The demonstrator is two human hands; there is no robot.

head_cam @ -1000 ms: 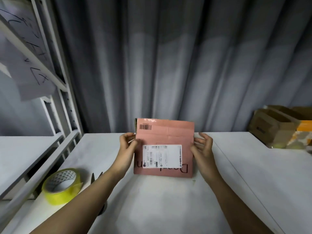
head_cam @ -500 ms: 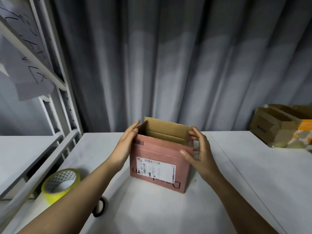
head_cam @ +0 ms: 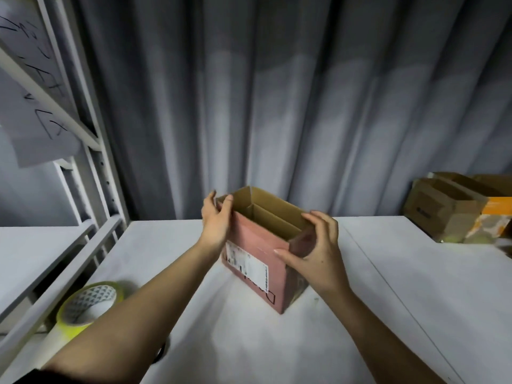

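Centre frame, the pink corrugated cardboard box stands squared up on the white table, top open. The left hand grips its upper-left rim and the right hand pinches the right flap. Closing and taping with the yellow tape roll, lower left, likely remain.

A white shipping label is sitting on the near face of the pink box, but its fine print and barcode are blurring past reading. Below it, large black lettering is running upside down along the bottom edge; only one outlined letter, like a D, is showing. Handwritten black strokes are crossing the paper sheet hanging from the left shelf, none legible. A dark mark on the far right brown carton is showing only as a smudge.
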